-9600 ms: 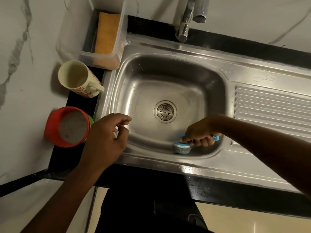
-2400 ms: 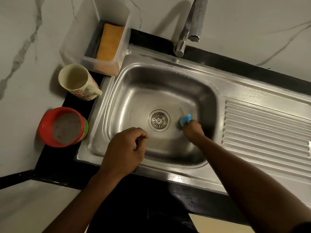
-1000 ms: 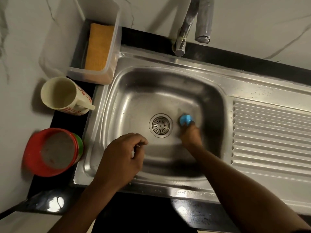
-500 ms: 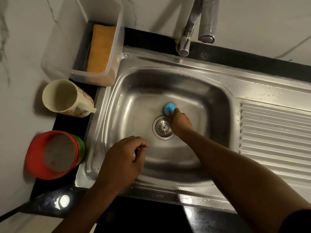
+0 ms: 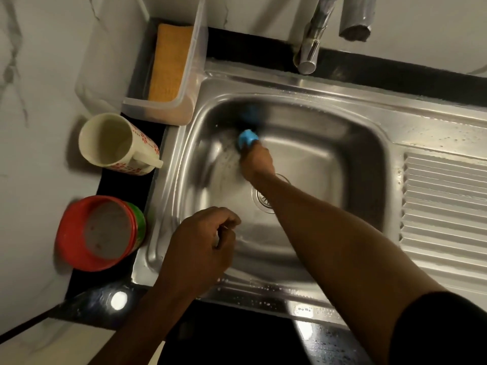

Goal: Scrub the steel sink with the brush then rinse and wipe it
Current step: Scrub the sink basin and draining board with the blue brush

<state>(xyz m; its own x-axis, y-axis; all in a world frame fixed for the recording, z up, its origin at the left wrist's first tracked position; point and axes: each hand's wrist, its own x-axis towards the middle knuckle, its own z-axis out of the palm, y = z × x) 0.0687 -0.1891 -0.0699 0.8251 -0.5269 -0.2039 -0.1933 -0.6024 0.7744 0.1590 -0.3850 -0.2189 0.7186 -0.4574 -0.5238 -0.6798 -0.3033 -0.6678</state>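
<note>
The steel sink (image 5: 303, 88) fills the middle of the view, its basin wet and its drain (image 5: 261, 200) half hidden under my right forearm. My right hand (image 5: 257, 160) grips the blue brush (image 5: 247, 137) and presses it on the basin floor near the far left corner; only the brush's blue end shows past my fingers, blurred by motion. My left hand (image 5: 199, 250) hovers over the sink's near left rim with its fingers curled, holding nothing that I can see.
A clear plastic tub (image 5: 163, 111) holding an orange sponge (image 5: 170, 63) stands at the sink's far left. A cream mug (image 5: 116, 144) and a red container (image 5: 98, 233) sit on the black counter to the left. The tap (image 5: 312, 35) rises behind the basin. A ribbed drainboard (image 5: 445, 206) lies to the right.
My right hand has swept the brush from beside the drain to the basin's far left corner. My left hand has stayed over the near rim.
</note>
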